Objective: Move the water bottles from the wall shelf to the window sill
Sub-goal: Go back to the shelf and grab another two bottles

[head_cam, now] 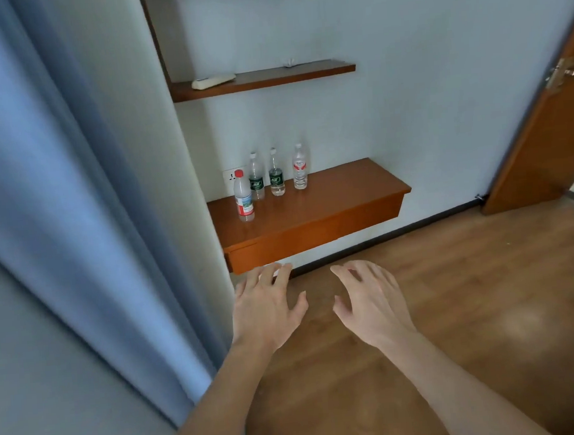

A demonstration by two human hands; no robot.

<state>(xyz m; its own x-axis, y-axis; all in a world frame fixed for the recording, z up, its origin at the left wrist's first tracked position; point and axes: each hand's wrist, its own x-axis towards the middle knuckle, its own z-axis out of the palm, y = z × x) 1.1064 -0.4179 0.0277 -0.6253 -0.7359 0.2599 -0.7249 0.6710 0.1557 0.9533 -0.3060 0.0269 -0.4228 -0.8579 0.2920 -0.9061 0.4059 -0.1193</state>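
Four bottles (276, 173) on wall shelf (328, 197)

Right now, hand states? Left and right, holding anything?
Left hand: open, fingers spread, holding nothing.
Right hand: open, fingers spread, holding nothing.

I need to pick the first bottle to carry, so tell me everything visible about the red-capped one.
The red-capped bottle is clear plastic with a red screw cap and a white label carrying red and green print. It stands upright on the lower wooden shelf, nearest the front edge and leftmost of the four bottles, apart from the others, below a wall socket. Its fill level cannot be judged. Neither hand touches it.
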